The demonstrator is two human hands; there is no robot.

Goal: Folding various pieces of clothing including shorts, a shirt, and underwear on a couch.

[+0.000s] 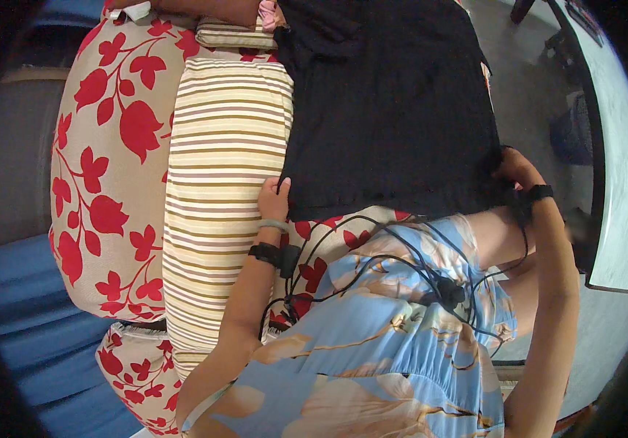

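A large black cloth is spread across the sofa seat in front of me, with its near edge close to my lap. Its near left corner is pinched by my left hand, thumb on top, beside a striped cushion. At the near right corner, my right hand grips the cloth, though its fingertips are partly hidden by the dark fabric. Both wrists wear black straps with small devices, joined by black cables that run over my blue floral clothing.
A sofa backrest with red flowers runs along the left. At the top, another person's arm reaches to the cloth's far left side, by a small striped cushion. On the right are a pale tabletop and a dark blue basket.
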